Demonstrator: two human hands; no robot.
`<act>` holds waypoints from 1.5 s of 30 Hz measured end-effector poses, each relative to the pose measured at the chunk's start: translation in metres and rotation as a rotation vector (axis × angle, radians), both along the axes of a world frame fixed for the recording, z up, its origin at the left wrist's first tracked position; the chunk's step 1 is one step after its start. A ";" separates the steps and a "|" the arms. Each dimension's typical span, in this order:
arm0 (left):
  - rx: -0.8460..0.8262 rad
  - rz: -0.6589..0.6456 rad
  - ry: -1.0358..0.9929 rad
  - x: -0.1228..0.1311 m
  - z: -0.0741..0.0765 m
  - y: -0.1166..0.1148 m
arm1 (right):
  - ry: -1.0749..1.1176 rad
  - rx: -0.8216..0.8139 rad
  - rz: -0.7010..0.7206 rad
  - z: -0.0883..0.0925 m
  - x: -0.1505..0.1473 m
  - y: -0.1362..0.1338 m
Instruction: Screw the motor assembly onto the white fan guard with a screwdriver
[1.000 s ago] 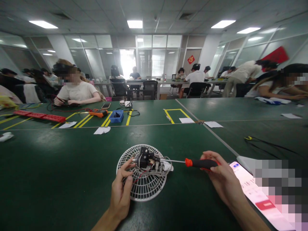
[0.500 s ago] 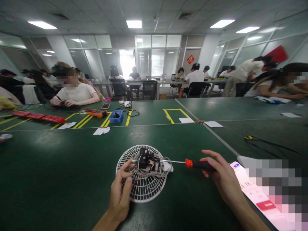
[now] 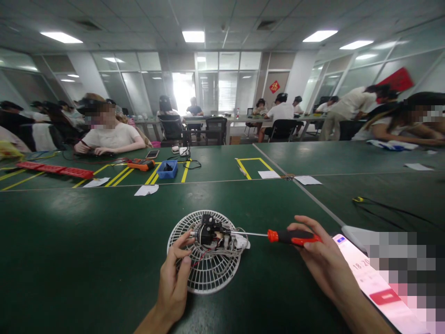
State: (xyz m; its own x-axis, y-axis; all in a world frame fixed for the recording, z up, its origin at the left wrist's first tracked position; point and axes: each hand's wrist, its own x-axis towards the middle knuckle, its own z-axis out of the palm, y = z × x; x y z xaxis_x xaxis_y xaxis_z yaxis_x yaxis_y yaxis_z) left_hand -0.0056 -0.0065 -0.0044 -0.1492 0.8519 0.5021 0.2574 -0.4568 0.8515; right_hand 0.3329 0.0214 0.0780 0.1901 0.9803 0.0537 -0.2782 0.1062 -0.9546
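A round white fan grille (image 3: 205, 271) lies flat on the green table (image 3: 86, 246) in front of me. A black motor block (image 3: 209, 233) with loose red and white wires sits on its far half. My left hand (image 3: 174, 273) rests on the grille's left side, fingertips pinching the motor's left end. My right hand (image 3: 321, 260) grips the red and black handle of a screwdriver (image 3: 278, 235), which lies nearly level. Its thin shaft reaches left to the motor's right side.
A lit phone (image 3: 371, 278) lies by my right wrist. Black cables (image 3: 389, 208) run at the right. Farther back are a blue bin (image 3: 168, 169), an orange meter (image 3: 141, 164), a red strip (image 3: 55, 170) and paper slips (image 3: 147, 189). Several seated people work at the tables around.
My right hand has shifted its fingers on the screwdriver handle, more red showing now. The left hand, the motor and the grille stay where they were.
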 end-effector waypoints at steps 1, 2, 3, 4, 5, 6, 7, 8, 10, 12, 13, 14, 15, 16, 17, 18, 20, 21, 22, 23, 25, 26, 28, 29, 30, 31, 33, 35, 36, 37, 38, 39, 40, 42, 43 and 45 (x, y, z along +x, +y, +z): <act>0.000 -0.001 0.000 0.000 0.000 0.000 | 0.002 -0.002 0.001 0.000 0.000 0.000; -0.001 -0.001 -0.002 0.000 0.000 0.000 | 0.003 -0.006 0.003 0.000 0.000 -0.001; -0.001 -0.003 -0.002 0.000 0.000 0.000 | 0.002 -0.009 0.004 0.000 0.000 -0.001; -0.002 -0.005 -0.003 0.000 0.001 0.000 | 0.000 -0.013 0.004 0.000 0.000 -0.002; -0.003 -0.005 -0.006 0.000 0.001 0.000 | -0.005 -0.016 0.004 0.000 0.000 -0.002; -0.004 -0.006 -0.008 0.001 0.001 0.000 | -0.012 -0.016 0.000 0.000 0.000 -0.002; -0.005 -0.007 -0.010 0.001 0.001 0.000 | -0.019 -0.015 -0.005 0.000 0.000 -0.002; -0.006 -0.008 -0.012 0.001 0.001 0.000 | -0.025 -0.014 -0.013 -0.001 0.001 -0.002; -0.006 -0.008 -0.012 0.001 0.001 0.000 | -0.030 -0.018 -0.020 -0.001 0.001 -0.001; -0.004 -0.007 -0.008 0.000 0.001 -0.001 | -0.022 -0.024 -0.022 -0.001 0.001 -0.001; -0.003 -0.004 -0.006 0.000 0.001 -0.001 | -0.017 -0.025 -0.024 -0.001 0.000 -0.001; -0.001 -0.001 -0.005 0.000 0.002 -0.001 | -0.014 -0.023 -0.027 -0.001 0.000 -0.001; 0.001 0.001 -0.004 0.000 0.002 -0.001 | -0.014 -0.021 -0.031 -0.001 -0.001 -0.001; 0.002 0.001 -0.004 0.001 0.002 -0.001 | -0.016 -0.018 -0.036 -0.001 -0.002 -0.002; 0.002 0.002 -0.004 0.001 0.003 -0.001 | -0.019 -0.015 -0.040 -0.001 -0.003 -0.003; 0.001 0.002 -0.006 0.001 0.003 -0.001 | -0.025 -0.013 -0.043 0.000 -0.004 -0.003; -0.002 0.003 -0.007 0.001 0.004 -0.001 | -0.044 -0.004 -0.047 0.001 -0.006 -0.004; -0.002 0.004 -0.008 0.002 0.004 -0.001 | -0.057 0.003 -0.049 0.001 -0.007 -0.004; -0.001 0.007 -0.009 0.002 0.004 -0.001 | -0.075 0.012 -0.052 0.002 -0.007 -0.004; 0.001 0.009 -0.008 0.002 0.003 -0.001 | -0.096 0.017 -0.054 0.002 -0.007 -0.003; 0.003 0.013 0.001 0.001 0.002 0.000 | -0.139 0.023 -0.074 0.002 -0.006 -0.001; 0.004 0.016 0.006 0.001 0.002 0.000 | -0.170 0.026 -0.098 0.002 -0.006 0.000; 0.006 0.016 0.011 0.000 0.001 0.000 | -0.251 0.028 -0.158 0.002 -0.005 0.001; 0.006 0.014 0.011 0.000 0.001 0.000 | -0.300 0.021 -0.182 0.002 -0.005 0.000; 0.006 0.013 0.007 0.000 0.001 0.000 | -0.350 0.004 -0.195 0.001 -0.005 0.000; 0.006 0.011 0.004 0.000 0.001 0.000 | -0.393 -0.021 -0.197 0.001 -0.005 0.000; 0.007 0.011 -0.002 0.001 0.002 0.000 | -0.425 -0.073 -0.174 0.000 -0.005 0.000; 0.005 0.015 -0.005 0.001 0.002 0.000 | -0.376 -0.095 -0.143 -0.001 -0.005 0.000; 0.006 0.019 -0.005 0.001 0.003 -0.001 | -0.327 -0.089 -0.129 -0.001 -0.005 0.001; 0.004 0.020 -0.003 0.001 0.003 0.000 | -0.275 -0.079 -0.114 0.000 -0.006 0.001; 0.002 0.021 -0.003 0.002 0.003 0.000 | -0.226 -0.068 -0.106 0.002 -0.006 0.002; -0.001 0.020 -0.004 0.002 0.004 0.000 | -0.186 -0.061 -0.102 0.003 -0.008 0.002; -0.005 0.017 -0.007 0.002 0.004 0.000 | -0.152 -0.058 -0.099 0.005 -0.009 0.002; -0.011 0.010 -0.013 0.002 0.004 0.000 | -0.102 -0.060 -0.103 0.009 -0.011 0.002; -0.010 0.010 -0.017 0.002 0.004 0.000 | -0.085 -0.061 -0.107 0.009 -0.012 0.002; -0.011 0.009 -0.024 0.002 0.003 0.000 | -0.061 -0.056 -0.114 0.009 -0.012 0.001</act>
